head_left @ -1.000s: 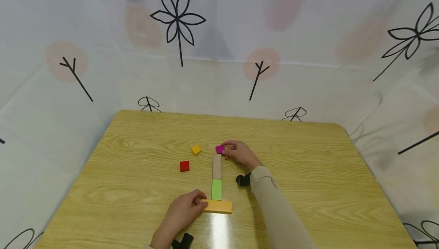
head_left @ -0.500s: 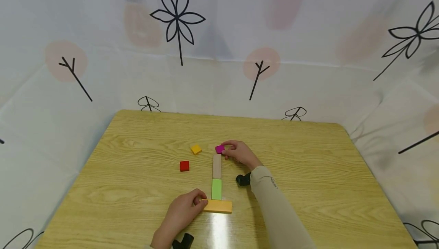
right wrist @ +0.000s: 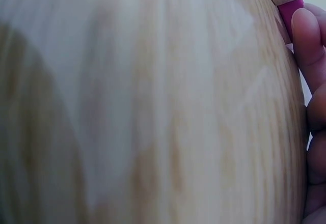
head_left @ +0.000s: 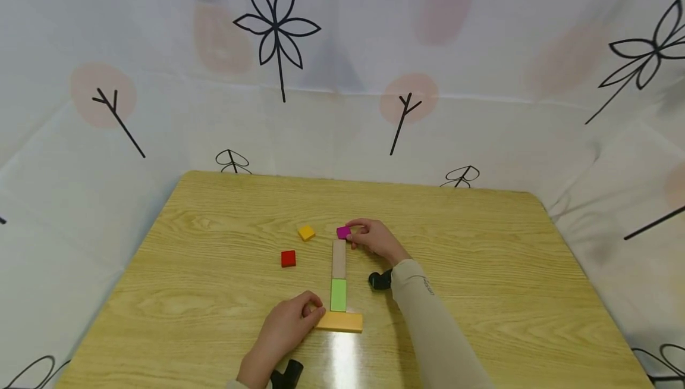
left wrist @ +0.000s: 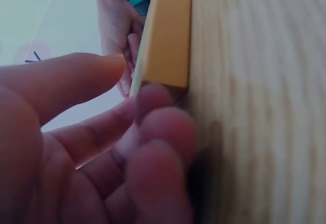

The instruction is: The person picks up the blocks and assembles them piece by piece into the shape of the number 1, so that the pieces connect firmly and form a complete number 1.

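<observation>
Gently squaring the small square magenta block (head_left: 342, 232), pinched by the right hand (head_left: 376, 238) at the pale rectangular wooden bar (head_left: 339, 259)'s far end, seems best while the left hand (head_left: 286, 325), its pinch unclear, touches the long orange block (head_left: 343, 322).

Patterned white cloth (head_left: 342, 130) hung around a wood-grain table (head_left: 481, 228) suggests a screened-off tabletop workspace.

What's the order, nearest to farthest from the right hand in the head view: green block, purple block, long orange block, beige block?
From the right hand:
1. purple block: at its fingertips, far end of the row
2. beige block: next in the row
3. green block: nearer the camera
4. long orange block: crosswise, near end
</observation>
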Available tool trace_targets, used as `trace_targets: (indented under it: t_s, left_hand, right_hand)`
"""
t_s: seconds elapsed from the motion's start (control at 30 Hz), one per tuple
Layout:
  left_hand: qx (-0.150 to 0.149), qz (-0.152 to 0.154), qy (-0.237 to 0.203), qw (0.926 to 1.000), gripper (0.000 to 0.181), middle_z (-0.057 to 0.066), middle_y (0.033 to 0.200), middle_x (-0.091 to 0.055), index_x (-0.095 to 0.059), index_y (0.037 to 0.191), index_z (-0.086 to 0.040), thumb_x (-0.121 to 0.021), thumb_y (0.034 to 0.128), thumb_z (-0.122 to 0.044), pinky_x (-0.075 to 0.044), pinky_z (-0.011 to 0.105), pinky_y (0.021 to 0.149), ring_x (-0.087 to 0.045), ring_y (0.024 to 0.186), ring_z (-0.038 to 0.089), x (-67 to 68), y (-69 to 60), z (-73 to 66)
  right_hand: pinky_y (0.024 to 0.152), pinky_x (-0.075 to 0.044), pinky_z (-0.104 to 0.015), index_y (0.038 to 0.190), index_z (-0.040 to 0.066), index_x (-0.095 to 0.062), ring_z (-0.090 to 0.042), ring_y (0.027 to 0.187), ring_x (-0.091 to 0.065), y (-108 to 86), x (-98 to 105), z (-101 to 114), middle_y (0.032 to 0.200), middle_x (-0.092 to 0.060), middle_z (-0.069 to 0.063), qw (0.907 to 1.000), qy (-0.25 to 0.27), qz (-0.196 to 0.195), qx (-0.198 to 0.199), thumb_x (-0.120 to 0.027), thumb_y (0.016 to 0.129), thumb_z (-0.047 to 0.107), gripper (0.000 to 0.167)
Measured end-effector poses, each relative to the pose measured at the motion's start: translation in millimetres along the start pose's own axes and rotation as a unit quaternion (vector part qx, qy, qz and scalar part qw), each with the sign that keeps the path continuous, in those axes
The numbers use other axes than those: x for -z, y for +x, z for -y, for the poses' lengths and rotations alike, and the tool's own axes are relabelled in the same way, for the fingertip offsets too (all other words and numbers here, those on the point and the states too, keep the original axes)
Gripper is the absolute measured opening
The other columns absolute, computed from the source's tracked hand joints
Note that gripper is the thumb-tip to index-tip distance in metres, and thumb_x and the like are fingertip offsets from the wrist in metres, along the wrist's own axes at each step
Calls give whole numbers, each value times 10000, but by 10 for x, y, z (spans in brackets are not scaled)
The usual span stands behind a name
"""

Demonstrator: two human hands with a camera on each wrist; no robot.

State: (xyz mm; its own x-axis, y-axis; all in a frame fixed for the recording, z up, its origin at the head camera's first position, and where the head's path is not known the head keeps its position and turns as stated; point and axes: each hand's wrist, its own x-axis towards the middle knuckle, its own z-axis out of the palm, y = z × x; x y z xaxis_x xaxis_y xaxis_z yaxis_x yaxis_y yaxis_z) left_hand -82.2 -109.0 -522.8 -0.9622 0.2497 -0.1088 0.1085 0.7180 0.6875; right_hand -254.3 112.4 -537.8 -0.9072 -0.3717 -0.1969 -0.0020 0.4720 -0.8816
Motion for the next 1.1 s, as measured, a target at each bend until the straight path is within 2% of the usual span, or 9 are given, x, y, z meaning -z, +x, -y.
trace_targets:
  t_s: [0.17, 0.33, 0.5, 0.7, 0.93, 1.1]
  left_hand:
    - [51, 144, -28, 9999, 247, -123, 613, -491, -603, 954, -216, -499, 884, -428, -350, 249, 472, -446, 477, 60, 38, 12, -13]
    - [64, -7, 346, 9994, 267, -132, 613, -479, -607, 951, -222, -488, 882, -451, -332, 249, 459, -421, 485, 59, 92, 50, -1]
    - [65, -165, 676, 9976, 273, -138, 653, -494, -605, 974, -215, -493, 881, -445, -344, 244, 480, -429, 535, 43, 158, 90, 26]
    - [53, -359, 997, 9944, 268, -133, 631, -480, -608, 994, -206, -504, 882, -426, -343, 247, 463, -419, 509, 55, 275, 122, -5]
    - [85, -671, 1160, 9909, 225, -120, 608, -458, -611, 977, -189, -548, 870, -377, -340, 248, 456, -405, 494, 73, 426, 186, -23]
    - [-154, -1145, 1355, 9840, 210, -103, 688, -495, -627, 948, -160, -569, 858, -341, -380, 270, 559, -449, 629, 96, 510, 296, -25]
  right_hand:
    - [454, -307, -228, 1146, 187, -562, -118, 483, -382, -1, -7, -2, 717, -641, -43, 10000, 20, -4, 28, -619, 842, 276, 322]
    - [452, -326, -234, 1175, 178, -550, -126, 491, -412, -3, -9, 5, 734, -644, -45, 10000, 62, 29, 1, -613, 847, 276, 348]
    - [437, -331, -244, 1199, 183, -538, -124, 447, -379, -16, -6, 2, 732, -644, -51, 10000, 43, 69, -45, -619, 837, 304, 390]
    - [432, -328, -253, 1198, 181, -539, -126, 427, -356, -14, 3, -11, 730, -640, -55, 9999, 39, 121, 63, -616, 841, 301, 384]
    - [447, -330, -246, 1176, 193, -551, -132, 452, -375, -9, 16, -26, 737, -640, -52, 9999, 41, 95, 102, -610, 849, 282, 345]
    - [450, -328, -246, 1183, 182, -552, -135, 451, -366, -9, 13, -22, 735, -641, -59, 9999, 53, 96, 128, -610, 850, 273, 350]
